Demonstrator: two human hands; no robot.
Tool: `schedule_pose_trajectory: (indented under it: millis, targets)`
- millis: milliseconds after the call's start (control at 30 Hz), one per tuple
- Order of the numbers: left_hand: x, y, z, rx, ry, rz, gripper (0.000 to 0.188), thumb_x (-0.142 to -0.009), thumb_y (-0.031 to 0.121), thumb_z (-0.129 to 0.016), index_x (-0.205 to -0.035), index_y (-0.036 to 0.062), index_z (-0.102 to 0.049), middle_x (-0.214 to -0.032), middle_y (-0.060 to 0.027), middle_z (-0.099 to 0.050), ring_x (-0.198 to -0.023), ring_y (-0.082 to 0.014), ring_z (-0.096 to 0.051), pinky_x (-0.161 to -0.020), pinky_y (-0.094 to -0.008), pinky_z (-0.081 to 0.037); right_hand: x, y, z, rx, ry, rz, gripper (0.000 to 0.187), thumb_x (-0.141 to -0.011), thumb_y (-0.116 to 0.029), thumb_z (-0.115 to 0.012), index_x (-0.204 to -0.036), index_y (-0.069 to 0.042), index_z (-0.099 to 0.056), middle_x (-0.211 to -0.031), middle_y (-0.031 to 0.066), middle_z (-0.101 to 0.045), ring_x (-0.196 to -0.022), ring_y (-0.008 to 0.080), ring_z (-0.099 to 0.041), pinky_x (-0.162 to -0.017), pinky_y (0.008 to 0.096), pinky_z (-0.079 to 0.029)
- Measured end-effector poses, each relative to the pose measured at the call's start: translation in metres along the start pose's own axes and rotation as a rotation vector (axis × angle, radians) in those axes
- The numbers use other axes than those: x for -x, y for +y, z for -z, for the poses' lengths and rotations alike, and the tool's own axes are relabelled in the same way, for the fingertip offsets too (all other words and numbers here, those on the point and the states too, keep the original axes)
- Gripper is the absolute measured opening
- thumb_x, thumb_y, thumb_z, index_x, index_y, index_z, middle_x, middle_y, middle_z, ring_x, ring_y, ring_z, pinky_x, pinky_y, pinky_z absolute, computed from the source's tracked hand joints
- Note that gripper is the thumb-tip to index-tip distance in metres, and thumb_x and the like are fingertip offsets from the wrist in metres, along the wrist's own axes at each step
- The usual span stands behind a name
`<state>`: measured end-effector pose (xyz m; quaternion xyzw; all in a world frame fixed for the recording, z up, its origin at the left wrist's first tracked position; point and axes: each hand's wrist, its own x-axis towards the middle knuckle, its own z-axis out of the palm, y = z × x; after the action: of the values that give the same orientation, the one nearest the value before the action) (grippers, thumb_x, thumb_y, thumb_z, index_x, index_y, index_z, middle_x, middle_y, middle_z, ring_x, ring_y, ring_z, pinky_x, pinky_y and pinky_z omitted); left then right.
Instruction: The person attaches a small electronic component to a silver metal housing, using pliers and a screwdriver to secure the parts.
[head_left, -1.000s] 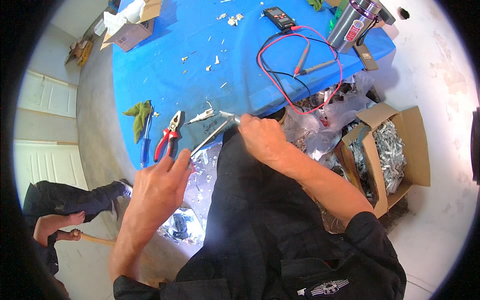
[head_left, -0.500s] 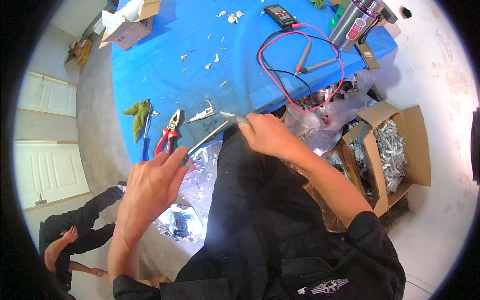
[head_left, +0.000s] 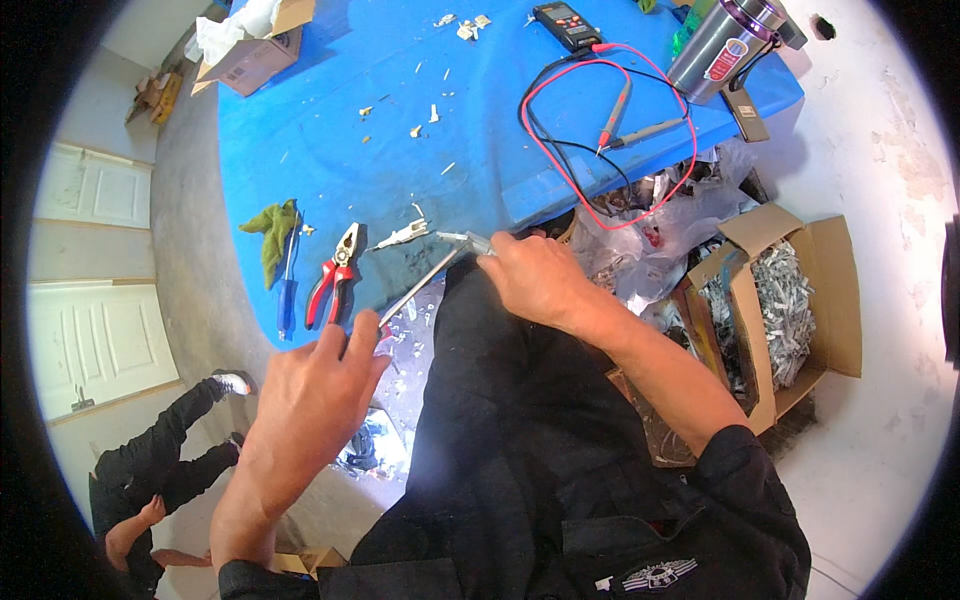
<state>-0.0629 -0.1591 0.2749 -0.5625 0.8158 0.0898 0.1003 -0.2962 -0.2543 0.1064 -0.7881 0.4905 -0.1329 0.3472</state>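
Observation:
My left hand [head_left: 318, 405] is closed around the handle of a screwdriver, which the fingers mostly hide. Its metal shaft [head_left: 420, 286] slants up and right, the tip at a small pale, translucent plastic piece [head_left: 470, 241]. My right hand [head_left: 542, 278] pinches that piece by its right end, over my lap at the table's near edge. On the blue-covered table [head_left: 340, 150], just left of the piece, lies a white plastic part [head_left: 404, 234]. Farther left rest red-and-black pliers [head_left: 343, 262], a blue-handled screwdriver [head_left: 287, 300] and a crumpled green cloth [head_left: 270, 240].
A multimeter [head_left: 568, 27] with red and black leads, and a steel thermos [head_left: 722, 55], stand at the far right. A carton of white scraps [head_left: 785, 310] sits below, right. Another carton [head_left: 255, 65] is at the far left. A person in dark clothes [head_left: 150, 460] is at lower left.
My left hand has shifted slightly down and right, drawing the screwdriver handle back; the tip remains at the plastic piece. The pliers' handles show more. The other person's legs have moved.

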Motion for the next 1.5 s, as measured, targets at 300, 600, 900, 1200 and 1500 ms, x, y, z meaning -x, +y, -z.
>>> schedule_pose_trajectory:
  millis: [300,600,900,1200,1500]
  targets:
    - [-0.009,-0.032,-0.022,0.548,-0.054,0.103,0.027,-0.093,0.012,-0.074,-0.117,-0.0004,-0.070,-0.099,-0.0252,-0.073,-0.084,-0.0443,-0.072,-0.073,-0.0449,-0.056,0.002,0.009,-0.008,-0.052,-0.012,0.039,0.029,-0.101,-0.026,-0.063,-0.097,0.002,-0.061,-0.080,0.0301,-0.068,-0.080,0.0532,-0.066,-0.072,0.0596,-0.052]
    - [0.032,-0.024,-0.008,0.552,0.200,0.330,0.035,-0.087,0.004,-0.074,-0.122,-0.0015,-0.070,-0.093,-0.0206,-0.074,-0.079,-0.0278,-0.074,-0.074,-0.0364,-0.056,0.026,0.028,-0.009,-0.484,0.085,-0.151,0.036,-0.101,-0.032,-0.063,-0.098,0.004,-0.062,-0.084,0.0282,-0.066,-0.082,0.0439,-0.068,-0.072,0.0505,-0.049]
    - [0.014,-0.012,-0.031,0.565,0.126,0.272,0.035,-0.088,0.007,-0.072,-0.122,-0.0012,-0.070,-0.093,-0.0215,-0.073,-0.076,-0.0329,-0.073,-0.069,-0.0405,-0.056,0.000,0.009,-0.006,-0.492,0.025,-0.090,0.035,-0.101,-0.028,-0.058,-0.097,0.007,-0.062,-0.081,0.0301,-0.065,-0.078,0.0445,-0.067,-0.071,0.0506,-0.049]
    - [0.010,-0.018,-0.040,0.424,0.174,0.210,0.034,-0.089,0.012,-0.075,-0.122,0.0051,-0.070,-0.086,-0.0169,-0.068,-0.072,-0.0387,-0.069,-0.063,-0.0464,-0.052,-0.001,0.008,-0.017,-0.512,0.050,-0.079,0.035,-0.101,-0.027,-0.060,-0.093,0.007,-0.063,-0.081,0.0309,-0.065,-0.080,0.0487,-0.067,-0.071,0.0529,-0.049]
    - [0.009,-0.019,-0.030,0.250,0.142,0.154,0.036,-0.091,0.013,-0.075,-0.125,0.0063,-0.067,-0.084,-0.0124,-0.067,-0.071,-0.0349,-0.069,-0.060,-0.0452,-0.052,0.000,0.003,-0.017,-0.429,0.104,-0.074,0.033,-0.101,-0.026,-0.062,-0.094,0.006,-0.064,-0.084,0.0333,-0.067,-0.085,0.0527,-0.067,-0.072,0.0571,-0.050]
